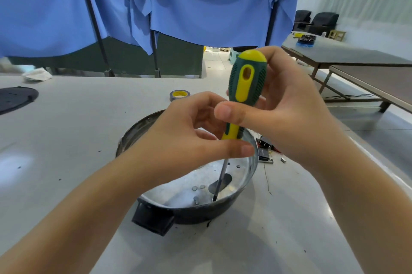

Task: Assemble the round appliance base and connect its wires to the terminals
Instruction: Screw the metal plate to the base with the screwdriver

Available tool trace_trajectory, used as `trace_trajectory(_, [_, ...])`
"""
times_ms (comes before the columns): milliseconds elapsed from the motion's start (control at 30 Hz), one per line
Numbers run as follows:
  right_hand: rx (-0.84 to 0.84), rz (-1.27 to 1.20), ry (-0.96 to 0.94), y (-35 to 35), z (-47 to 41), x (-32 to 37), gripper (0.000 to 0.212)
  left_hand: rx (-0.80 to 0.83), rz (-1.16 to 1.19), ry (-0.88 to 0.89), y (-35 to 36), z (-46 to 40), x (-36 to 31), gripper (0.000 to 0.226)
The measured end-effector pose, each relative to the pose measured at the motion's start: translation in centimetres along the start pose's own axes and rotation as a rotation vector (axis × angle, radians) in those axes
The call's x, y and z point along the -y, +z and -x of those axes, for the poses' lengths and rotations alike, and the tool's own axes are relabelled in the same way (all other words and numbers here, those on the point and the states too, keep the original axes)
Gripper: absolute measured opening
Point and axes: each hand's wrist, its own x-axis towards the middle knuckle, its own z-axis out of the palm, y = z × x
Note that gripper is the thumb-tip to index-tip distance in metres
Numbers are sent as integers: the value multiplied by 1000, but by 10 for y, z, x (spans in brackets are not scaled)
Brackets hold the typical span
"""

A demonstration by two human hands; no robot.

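The round appliance base (234, 182) lies on the table (66, 140) directly under both hands, its far side hidden behind the left hand (185, 140). The right hand (287, 104) grips the handle of the screwdriver (246, 86); the left hand pinches the lower handle. The tip stands inside the base near its front rim. Small parts (265, 153) beside the right hand are hard to identify.

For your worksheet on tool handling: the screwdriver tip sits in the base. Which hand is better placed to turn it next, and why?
The right hand: it wraps the thick handle of the screwdriver, so it could likely twist it. The left hand only pinches the slim neck, steadying the shaft over the round base.
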Motion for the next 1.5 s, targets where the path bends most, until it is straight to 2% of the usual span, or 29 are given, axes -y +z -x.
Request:
trace_trajectory(167, [100, -168, 24, -4, 1, 1, 40, 25, 97, -39, -6, -1, 0, 50])
trace_trajectory(233, [143, -208, 32, -8, 1, 0, 46, 54, 144, -74, -10, -1, 0, 45])
trace_trajectory(333, [182, -156, 17, -10, -1, -3, 51, 117, 199, -102, -15, 0, 0, 46])
trace_trajectory(500, [160, -123, 10, -6, -3, -6, 47, 219, 191, -102, -22, -1, 2, 47])
trace_trajectory(600, [165, -129, 11, -7, -3, -6, 47, 315, 11, -134, -29, -2, 6, 41])
trace_trajectory(700, [190, -140, 11, -8, -2, -6, 44, 500, -250, -181, -35, -1, 12, 44])
trace_trajectory(833, [252, -227, 41, -10, -1, -5, 42, 765, -507, -401, -32, 0, 19, 45])
trace_trajectory(1067, [116, -186, 60, -4, -3, -9, 47, 769, -559, -455, -28, -4, 29, 45])
trace_trajectory(1300, [-48, 126, -14, 0, -1, -15, 65, 772, -522, -451, -28, -3, 31, 44])
trace_trajectory(1400, [4, 223, -28, -4, -1, -13, 56, 767, -513, -440, -28, -3, 32, 42])
trace_trajectory(1500, [50, 120, -41, -4, -1, -8, 28, 767, -503, -440, -28, -3, 33, 43])
